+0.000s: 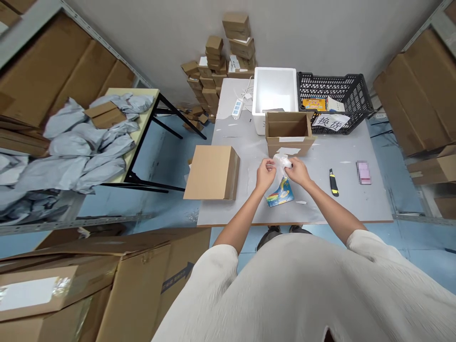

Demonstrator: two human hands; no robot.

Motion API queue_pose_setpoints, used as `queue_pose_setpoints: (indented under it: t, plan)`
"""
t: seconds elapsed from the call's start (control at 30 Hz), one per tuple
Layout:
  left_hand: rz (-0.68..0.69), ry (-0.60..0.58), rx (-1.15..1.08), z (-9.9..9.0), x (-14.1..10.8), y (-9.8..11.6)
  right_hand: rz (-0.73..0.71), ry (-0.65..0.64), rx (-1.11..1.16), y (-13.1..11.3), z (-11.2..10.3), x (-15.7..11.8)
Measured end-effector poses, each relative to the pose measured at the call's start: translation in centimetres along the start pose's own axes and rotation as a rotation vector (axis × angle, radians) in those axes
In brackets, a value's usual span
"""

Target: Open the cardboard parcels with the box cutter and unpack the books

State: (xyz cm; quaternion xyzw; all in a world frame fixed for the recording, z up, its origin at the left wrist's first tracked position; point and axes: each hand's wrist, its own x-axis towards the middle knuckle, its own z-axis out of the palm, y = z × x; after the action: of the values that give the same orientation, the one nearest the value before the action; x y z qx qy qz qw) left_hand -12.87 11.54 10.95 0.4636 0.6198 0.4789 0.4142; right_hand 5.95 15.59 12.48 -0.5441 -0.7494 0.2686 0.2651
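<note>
Left hand (265,174) pinched one side of the white plastic (280,165), right hand (298,171) clasped the other, the bunch right between them! Blue packet (280,194) lay just nearer the body, slightly aslant, the open carton (272,146) straight beyond

White plastic (281,163) — crumpled, held.

Crumpled white plastic wrapping (280,164), pinched between the fingers (271,164): details too small to tell. Pink flat rectangular item (364,172), right side of grey desk (352,199): blurred by pixelation; white foam box (259,123): front partly hidden behind open brown cardboard box (275,146). Large brown cardboard carton (137,289), lower left: cut off by the picture's edges.
</note>
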Motion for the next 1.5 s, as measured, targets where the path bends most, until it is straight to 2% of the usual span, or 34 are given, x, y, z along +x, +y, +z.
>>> queue_pose_setpoints:
  t: [0.17,0.27,0.33,0.4,0.5,0.6,0.7,0.77,0.83,0.93,1.03,1.17,1.33,1.5]
  plan:
    - [-0.078,0.048,0.157,-0.7,-0.8,-0.3,0.228,0.103,0.399,1.1,-2.0,0.0]
    - [-0.149,0.013,0.076,0.2,0.0,0.2,0.301,0.142,0.672,1.1,-2.7,0.6]
    - [-0.156,-0.015,-0.053,1.2,1.1,0.9,0.293,0.131,0.722,0.7,-3.0,1.1]
    - [-0.121,-0.029,-0.160,2.2,2.3,1.9,0.235,0.112,0.625,0.2,-3.2,1.4]
    - [-0.090,-0.031,-0.190,3.1,4.1,3.5,0.092,0.133,0.398,-0.8,-3.6,1.9]
    - [-0.066,-0.061,-0.210,3.6,5.8,5.1,-0.012,0.136,0.321,-1.7,-4.2,2.9]
    - [0.020,-0.086,-0.237,3.8,7.2,6.2,-0.045,0.143,0.290,-1.9,-5.3,5.0]
    - [0.060,-0.022,-0.230,3.5,7.8,6.4,-0.079,0.230,0.205,-1.6,-6.3,7.1]
    - [0.053,0.082,-0.215,3.1,8.0,6.2,-0.123,0.347,0.091,-1.1,-7.5,9.4]
    - [-0.002,0.160,-0.188,2.4,7.7,5.1,-0.191,0.415,-0.029,0.1,-8.8,12.7]
    - [-0.042,0.155,-0.160,1.9,7.0,3.7,-0.245,0.377,-0.056,1.7,-8.7,15.6]
    - [-0.076,0.141,-0.120,1.3,6.4,2.2,-0.245,0.216,-0.080,3.8,-6.9,18.4]
    - [-0.111,0.148,-0.102,0.5,6.1,1.2,-0.175,0.074,-0.150,5.8,-5.0,19.0]
    - [-0.140,0.156,-0.134,0.3,6.0,0.6,-0.170,0.084,-0.168,6.3,-5.5,17.2]
